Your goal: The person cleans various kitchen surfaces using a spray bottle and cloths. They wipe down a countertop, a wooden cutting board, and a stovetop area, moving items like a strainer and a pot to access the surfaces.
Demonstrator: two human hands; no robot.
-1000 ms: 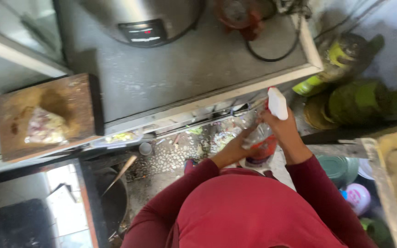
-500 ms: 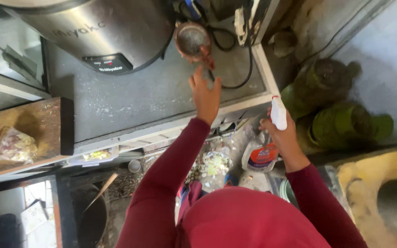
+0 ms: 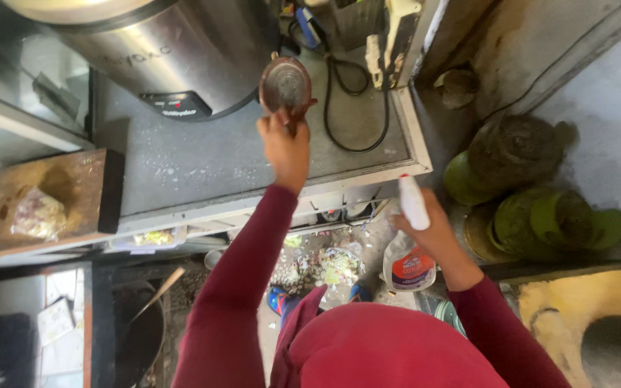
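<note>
Spray bottle point(image 3: 409, 248) gripped low in right hand point(image 3: 434, 231), nozzle up, beside the surface point(image 3: 203, 162). Farther out, left hand point(image 3: 285, 144) fingers clenched on small round pan point(image 3: 285, 85) held over the wet-speckled surface; cleaning apparently midway.
</note>
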